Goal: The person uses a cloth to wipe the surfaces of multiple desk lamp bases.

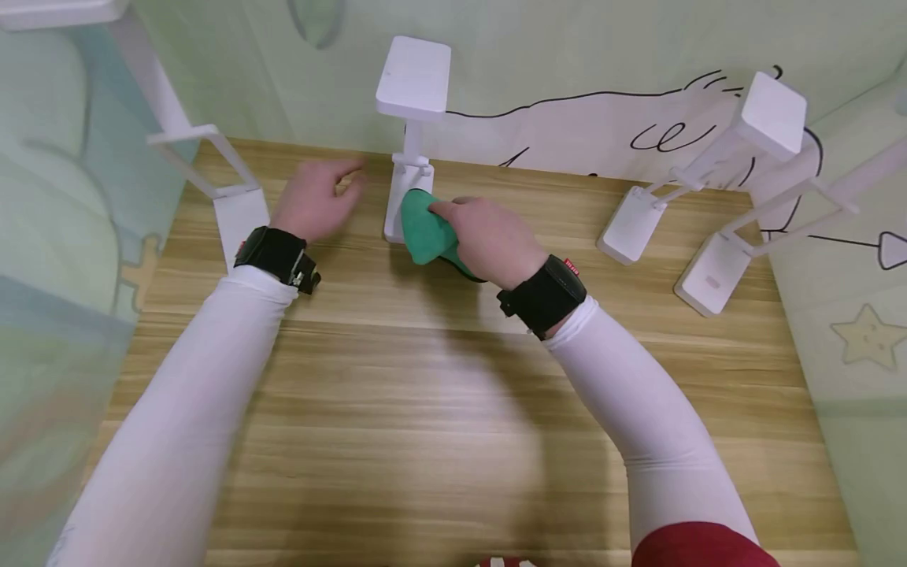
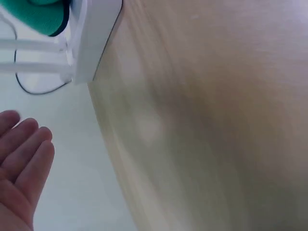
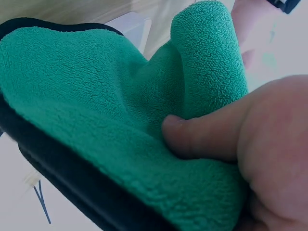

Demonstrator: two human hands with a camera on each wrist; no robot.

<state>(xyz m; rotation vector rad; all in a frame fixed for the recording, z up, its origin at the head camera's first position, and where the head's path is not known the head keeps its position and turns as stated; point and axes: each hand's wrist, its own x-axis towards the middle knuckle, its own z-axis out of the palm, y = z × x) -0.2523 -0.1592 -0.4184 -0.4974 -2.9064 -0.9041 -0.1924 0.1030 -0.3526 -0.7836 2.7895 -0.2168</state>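
My right hand (image 1: 482, 236) grips a green cloth (image 1: 425, 230) with a dark edge and holds it against the base of a white desk lamp (image 1: 409, 142) at the back middle of the wooden table (image 1: 425, 409). In the right wrist view the thumb (image 3: 207, 134) presses into the green cloth (image 3: 106, 125). My left hand (image 1: 315, 197) hovers open just left of that lamp, fingers relaxed, holding nothing. The left wrist view shows the left hand (image 2: 21, 168), the lamp's base (image 2: 94, 38) and a bit of the cloth (image 2: 43, 17).
Another white lamp (image 1: 220, 181) stands at the left edge of the table, close to my left wrist. Two more white lamps (image 1: 701, 165) lean at the back right. Painted walls close in the table on three sides.
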